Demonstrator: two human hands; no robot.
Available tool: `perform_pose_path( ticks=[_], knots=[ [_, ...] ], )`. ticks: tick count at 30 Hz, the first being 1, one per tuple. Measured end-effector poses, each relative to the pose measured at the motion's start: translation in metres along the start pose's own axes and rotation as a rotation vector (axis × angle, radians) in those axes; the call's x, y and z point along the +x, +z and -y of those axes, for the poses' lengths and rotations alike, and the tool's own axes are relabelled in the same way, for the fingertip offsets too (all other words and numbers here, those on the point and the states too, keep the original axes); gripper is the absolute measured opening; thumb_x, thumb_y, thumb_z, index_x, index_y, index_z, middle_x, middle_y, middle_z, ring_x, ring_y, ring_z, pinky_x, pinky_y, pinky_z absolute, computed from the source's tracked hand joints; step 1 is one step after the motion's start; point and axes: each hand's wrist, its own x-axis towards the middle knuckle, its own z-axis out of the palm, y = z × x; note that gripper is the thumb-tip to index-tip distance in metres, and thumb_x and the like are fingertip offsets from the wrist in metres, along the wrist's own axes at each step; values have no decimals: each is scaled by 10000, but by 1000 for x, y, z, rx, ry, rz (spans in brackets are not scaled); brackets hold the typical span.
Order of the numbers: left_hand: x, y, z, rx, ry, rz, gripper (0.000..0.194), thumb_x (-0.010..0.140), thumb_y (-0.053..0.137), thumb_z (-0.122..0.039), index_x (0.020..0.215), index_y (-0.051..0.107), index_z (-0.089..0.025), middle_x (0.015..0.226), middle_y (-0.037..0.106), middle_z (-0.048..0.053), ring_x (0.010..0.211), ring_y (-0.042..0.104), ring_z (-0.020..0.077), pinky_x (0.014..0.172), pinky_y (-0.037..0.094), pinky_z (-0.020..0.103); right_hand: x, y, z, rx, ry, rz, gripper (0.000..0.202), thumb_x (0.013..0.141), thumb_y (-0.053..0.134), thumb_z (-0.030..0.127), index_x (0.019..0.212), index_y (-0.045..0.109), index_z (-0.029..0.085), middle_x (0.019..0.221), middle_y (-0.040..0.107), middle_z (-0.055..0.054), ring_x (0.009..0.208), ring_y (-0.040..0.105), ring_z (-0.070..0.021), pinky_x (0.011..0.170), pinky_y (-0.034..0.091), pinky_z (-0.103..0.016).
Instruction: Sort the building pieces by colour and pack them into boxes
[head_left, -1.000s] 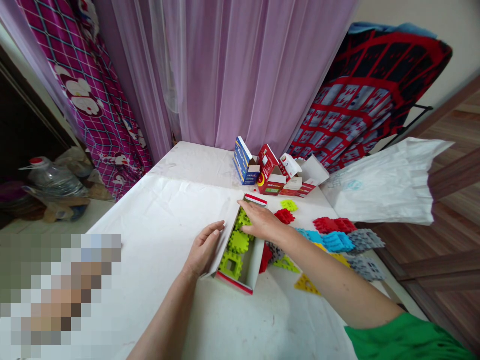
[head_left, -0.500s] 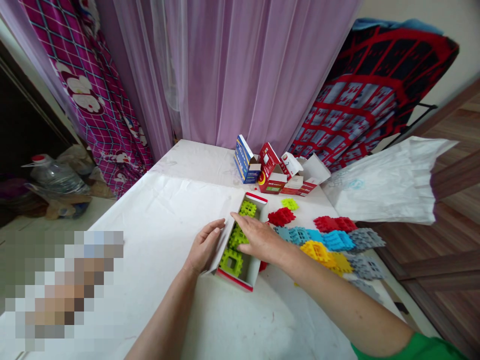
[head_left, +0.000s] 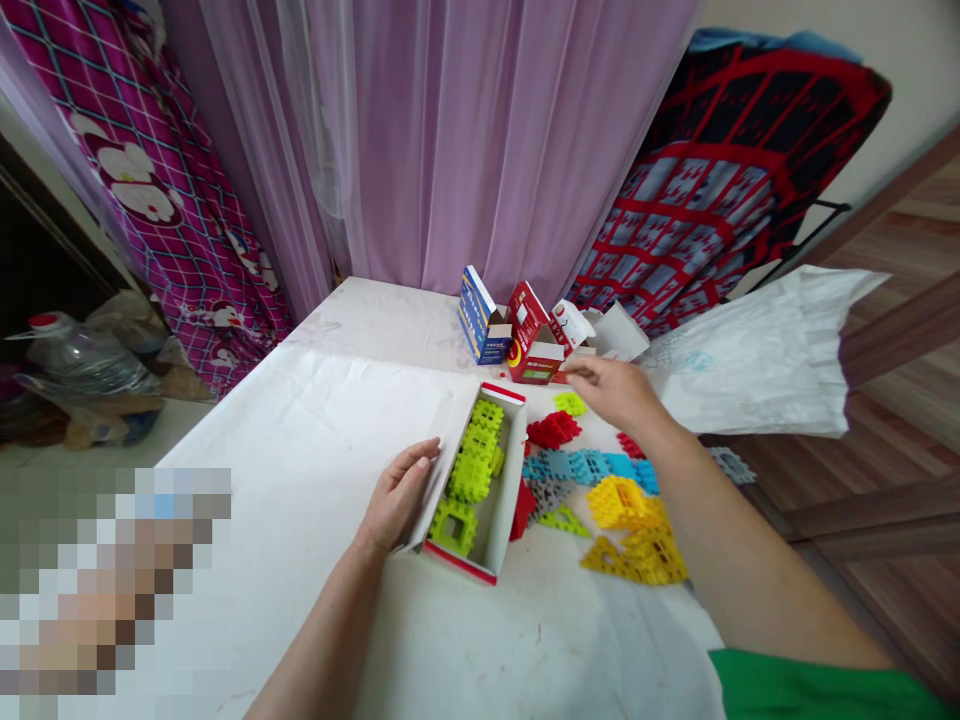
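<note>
Lime-green block [head_left: 570, 404] lies just nearward of the right hand [head_left: 619, 392], the closer one; whether its bunched fingers hold anything, I cannot tell. Right of the left hand [head_left: 395, 492], loosely extended, a box [head_left: 511, 480] stretches lengthwise away.

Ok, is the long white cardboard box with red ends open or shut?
Open: the box shows lime-green plastic blocks and bare floor inside.

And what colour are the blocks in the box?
The blocks are lime green, clearest in the head view.

Left hand [head_left: 396, 497] at box [head_left: 512, 476], green blocks [head_left: 471, 478] inside
</note>
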Motion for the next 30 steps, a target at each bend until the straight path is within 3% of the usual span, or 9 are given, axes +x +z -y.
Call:
perform_pose_path(
  ticks=[3, 5, 8, 12, 16, 23, 30],
  knots=[
    [0, 0, -1, -17, -8, -14, 518, 744, 681, -520, 1142, 683, -188, 1181, 687, 115, 1193, 567, 286, 1044, 403, 401, 27, 0, -57, -157, 245, 2, 272, 844, 527, 262, 1034, 716, 219, 1043, 719, -50, 969, 650, -230, 823, 477, -301],
    [-1, 1, -2, -24, -15, -20, 530, 732, 690, -527, 1138, 685, -186, 1176, 690, 116, 1189, 571, 289, 1044, 405, 402, 35, 12, -86, -226, 302, 95, 275, 835, 534, 258, 1031, 720, 205, 1088, 709, -58, 1018, 639, -236, 843, 469, -298],
    [-1, 1, -2, -37, -33, -14, 536, 731, 691, -531, 1142, 681, -188, 1191, 684, 112, 1193, 569, 286, 1047, 405, 394, 39, 38, -109, -249, 332, 212, 367, 825, 559, 284, 1163, 662, 187, 1176, 678, -81, 1073, 619, -230, 876, 455, -292],
    [0, 0, 0, -49, -37, -3, 507, 741, 687, -519, 1136, 681, -201, 1209, 678, 99, 1213, 556, 283, 1058, 398, 386, 44, 63, -110, -235, 357, 260, 489, 810, 591, 384, 1254, 593, 180, 1208, 660, -102, 1064, 624, -227, 866, 461, -293],
    [0, -2, 2, -58, -42, 5, 478, 761, 674, -505, 1139, 678, -214, 1222, 672, 90, 1211, 559, 275, 1074, 385, 389, 56, 72, -102, -233, 378, 300, 548, 780, 616, 452, 1255, 587, 180, 1248, 632, -132, 1102, 609, -260, 859, 471, -322],
    [-1, -1, 0, -49, -16, -7, 462, 761, 677, -485, 1130, 685, -206, 1248, 657, 99, 1239, 536, 290, 1071, 394, 406, 68, 74, -88, -271, 451, 379, 509, 684, 697, 345, 1161, 657, 172, 1205, 646, -161, 1105, 612, -303, 854, 487, -359],
    [-1, 1, 0, -59, 6, -15, 473, 747, 694, -485, 1118, 694, -193, 1208, 676, 109, 1207, 559, 286, 1069, 392, 404, 62, 58, -85, -293, 458, 366, 485, 755, 614, 372, 1189, 640, 157, 1234, 633, -166, 1127, 598, -306, 856, 487, -365]
  ],
)
